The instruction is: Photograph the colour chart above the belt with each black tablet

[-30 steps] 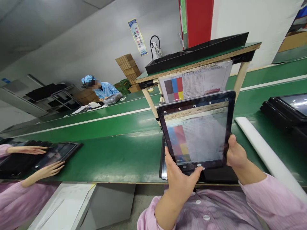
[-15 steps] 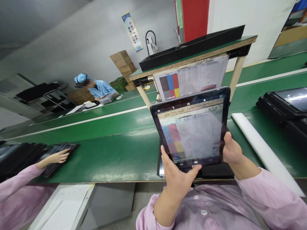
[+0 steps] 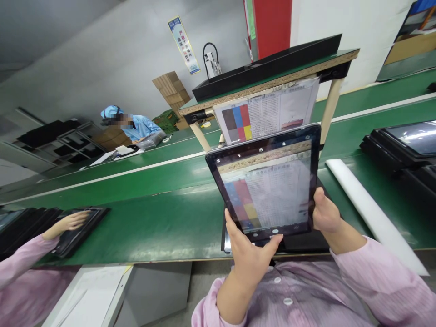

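Observation:
A black-framed tablet is held upright and slightly tilted before me, its camera screen showing the colour chart behind it. My left hand grips its lower left corner, the thumb at the bottom edge near the round on-screen button. Around the lower right edge, my right hand is closed with its thumb in front; its other fingers are hidden behind. The printed sheet with colour blocks hangs from a small raised stand. Under the tablet a dark flat tray lies on the green bench, partly covered.
A white foam strip lies to the right, beside stacked black trays with a tablet. At left, a co-worker's hand rests over a device in black trays. Across the green bench, another person in blue sits working.
The view has shifted slightly, so most things sit a little further left. Both my hands keep hold of the tablet. The co-worker's hand at left has moved slightly left over the device.

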Motion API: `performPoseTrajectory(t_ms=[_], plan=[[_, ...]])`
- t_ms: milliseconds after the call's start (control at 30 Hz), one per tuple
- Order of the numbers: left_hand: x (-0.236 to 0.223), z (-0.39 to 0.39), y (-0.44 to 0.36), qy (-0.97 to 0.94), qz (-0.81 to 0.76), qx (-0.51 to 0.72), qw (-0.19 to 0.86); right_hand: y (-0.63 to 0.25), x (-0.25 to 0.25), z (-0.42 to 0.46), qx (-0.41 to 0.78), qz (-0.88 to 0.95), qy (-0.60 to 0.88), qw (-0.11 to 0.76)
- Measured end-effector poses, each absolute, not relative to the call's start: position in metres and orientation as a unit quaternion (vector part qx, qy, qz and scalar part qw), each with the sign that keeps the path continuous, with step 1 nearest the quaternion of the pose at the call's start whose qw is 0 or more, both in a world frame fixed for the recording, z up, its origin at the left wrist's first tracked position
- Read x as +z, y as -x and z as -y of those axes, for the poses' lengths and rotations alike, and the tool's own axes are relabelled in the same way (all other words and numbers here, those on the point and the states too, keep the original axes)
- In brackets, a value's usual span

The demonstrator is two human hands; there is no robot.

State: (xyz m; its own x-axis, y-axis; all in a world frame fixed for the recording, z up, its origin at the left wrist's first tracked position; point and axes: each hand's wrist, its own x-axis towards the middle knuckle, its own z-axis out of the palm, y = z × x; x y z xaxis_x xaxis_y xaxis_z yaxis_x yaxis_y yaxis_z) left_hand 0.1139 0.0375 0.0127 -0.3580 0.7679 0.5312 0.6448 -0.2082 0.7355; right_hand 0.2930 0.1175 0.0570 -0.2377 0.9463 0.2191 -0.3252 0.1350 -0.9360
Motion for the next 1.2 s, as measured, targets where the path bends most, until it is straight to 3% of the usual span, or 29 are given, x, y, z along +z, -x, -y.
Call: performPoseTrajectory(t_ms=[100, 233, 333, 400, 567, 833, 1067, 1200], plan=[[0.012, -0.040, -0.097, -0.579, -0.567, 0.569, 0.141, -0.293, 0.057, -0.116, 0.571, 0.527, 0.304, 0.551], [0.023, -0.052, -0.081, -0.424, -0.487, 0.666, 0.373, -0.293, 0.058, -0.109, 0.557, 0.541, 0.300, 0.553], [0.029, -0.059, -0.082, -0.297, -0.426, 0.665, 0.537, -0.299, 0.061, -0.103, 0.489, 0.584, 0.309, 0.570], [0.028, -0.062, -0.086, -0.269, -0.394, 0.655, 0.586, -0.308, 0.065, -0.101, 0.429, 0.623, 0.325, 0.567], [0.019, -0.065, -0.098, -0.257, -0.360, 0.650, 0.618, -0.334, 0.082, -0.108, 0.319, 0.717, 0.365, 0.500], [0.011, -0.064, -0.115, -0.278, -0.371, 0.619, 0.634, -0.361, 0.081, -0.116, 0.260, 0.710, 0.435, 0.489], [0.025, -0.071, -0.158, -0.164, -0.466, 0.532, 0.688, -0.378, 0.035, -0.145, 0.536, 0.469, 0.434, 0.552], [0.022, -0.079, -0.173, -0.213, -0.499, 0.495, 0.679, -0.389, 0.000, -0.166, 0.553, 0.430, 0.504, 0.505]])
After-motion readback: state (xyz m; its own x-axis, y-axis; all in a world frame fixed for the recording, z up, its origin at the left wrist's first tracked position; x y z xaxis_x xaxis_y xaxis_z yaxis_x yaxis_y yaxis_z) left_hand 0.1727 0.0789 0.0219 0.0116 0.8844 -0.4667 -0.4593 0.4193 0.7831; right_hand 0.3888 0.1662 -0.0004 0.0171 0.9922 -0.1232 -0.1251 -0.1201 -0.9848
